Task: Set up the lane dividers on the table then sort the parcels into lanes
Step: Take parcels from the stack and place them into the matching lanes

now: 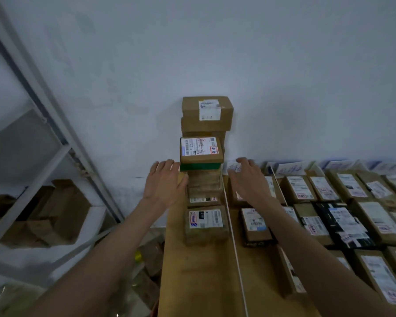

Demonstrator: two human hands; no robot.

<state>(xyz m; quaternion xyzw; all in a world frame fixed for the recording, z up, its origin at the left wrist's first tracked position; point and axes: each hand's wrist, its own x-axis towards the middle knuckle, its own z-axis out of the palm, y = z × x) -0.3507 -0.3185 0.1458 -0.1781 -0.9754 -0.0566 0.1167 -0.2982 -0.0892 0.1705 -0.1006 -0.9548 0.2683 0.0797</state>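
A tall stack of brown cardboard parcels (201, 149) with white labels stands in the leftmost lane of the wooden table (206, 277), against the wall. A green box (200, 167) sits partway up the stack. My left hand (164, 184) is open, fingers spread, just left of the stack at the green box's height. My right hand (248, 179) is open on the stack's right side, apart from it. A thin white lane divider (232, 229) runs down the table between this lane and its neighbour. A single labelled parcel (205, 223) lies in front of the stack.
Several lanes of labelled parcels (343, 209) fill the table to the right, with paper lane tags (290, 169) at the wall. A grey metal shelf frame (44, 124) holding cardboard boxes (55, 211) stands at left. Plastic-wrapped clutter lies on the floor beside the table.
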